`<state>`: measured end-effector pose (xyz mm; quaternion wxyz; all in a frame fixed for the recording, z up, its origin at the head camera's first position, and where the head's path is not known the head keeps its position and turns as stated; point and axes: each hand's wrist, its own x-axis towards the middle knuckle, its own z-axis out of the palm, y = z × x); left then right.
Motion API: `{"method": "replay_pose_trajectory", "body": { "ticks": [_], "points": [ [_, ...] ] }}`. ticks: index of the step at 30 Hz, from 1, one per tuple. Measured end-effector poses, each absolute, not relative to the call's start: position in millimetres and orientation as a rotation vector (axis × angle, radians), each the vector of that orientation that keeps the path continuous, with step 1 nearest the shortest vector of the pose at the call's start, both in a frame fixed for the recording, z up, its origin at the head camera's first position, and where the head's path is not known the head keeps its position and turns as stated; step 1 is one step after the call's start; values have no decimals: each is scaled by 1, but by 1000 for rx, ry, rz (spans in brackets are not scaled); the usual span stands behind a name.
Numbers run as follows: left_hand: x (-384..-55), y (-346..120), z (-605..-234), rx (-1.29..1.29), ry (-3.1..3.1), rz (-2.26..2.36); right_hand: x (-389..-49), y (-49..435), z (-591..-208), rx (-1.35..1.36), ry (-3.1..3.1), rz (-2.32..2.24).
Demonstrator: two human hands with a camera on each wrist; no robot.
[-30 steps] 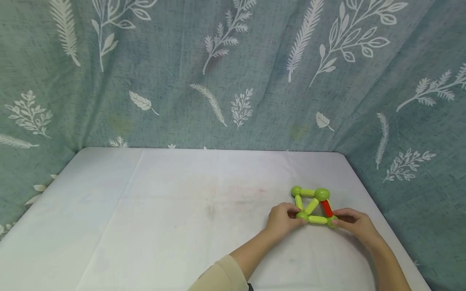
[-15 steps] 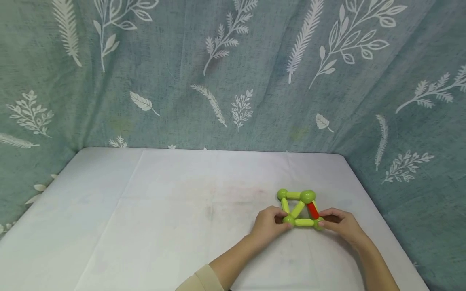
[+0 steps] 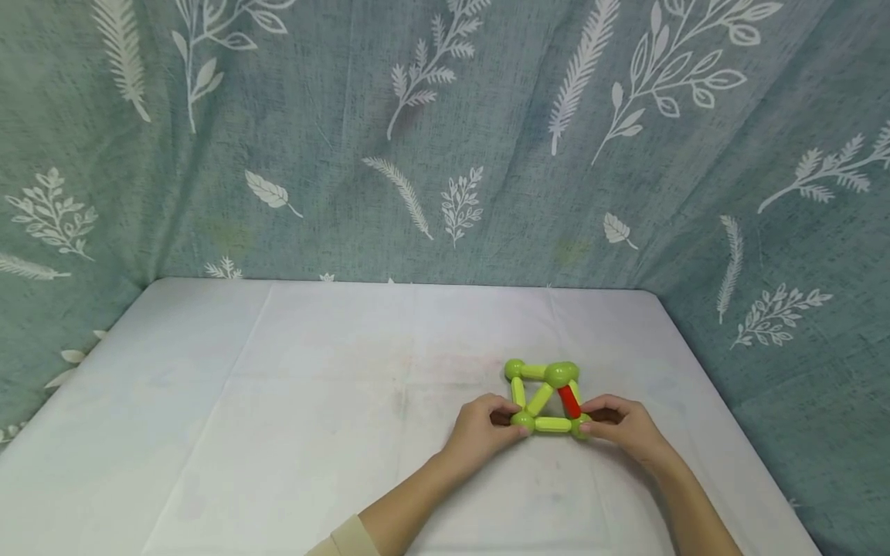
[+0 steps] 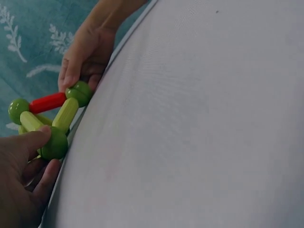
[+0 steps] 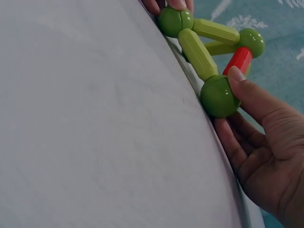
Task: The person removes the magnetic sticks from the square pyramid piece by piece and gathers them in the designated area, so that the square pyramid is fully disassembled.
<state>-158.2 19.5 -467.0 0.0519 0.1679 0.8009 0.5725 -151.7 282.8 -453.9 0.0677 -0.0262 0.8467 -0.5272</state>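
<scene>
green frame [image 3: 539, 399] pinched by left hand [image 3: 480, 429] and right hand [image 3: 628, 429]

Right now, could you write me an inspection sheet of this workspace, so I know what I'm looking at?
Surface: white table, faintly stained.
Job's things: a frame of green balls and yellow-green sticks, with one red stick.
Clutter: nothing seen.
Grippers: bare hands; left hand pinches the near-left ball, right hand the near-right ball.
Cables: nothing seen.
Surroundings: leaf-printed greenish cloth behind and beside the table.
</scene>
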Motion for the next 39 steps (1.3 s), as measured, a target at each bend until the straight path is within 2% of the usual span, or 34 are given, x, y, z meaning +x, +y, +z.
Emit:
{"method": "replay_pose_trajectory", "body": {
  "ticks": [20,39],
  "points": [
    [-148,-45,-463,497,2400,1714,-150,227,-459,-297,2397,-1706],
    [-129,-103,-457,364,2418,1652,-141,176,-466,-516,2384,-1694]
  ]
}}
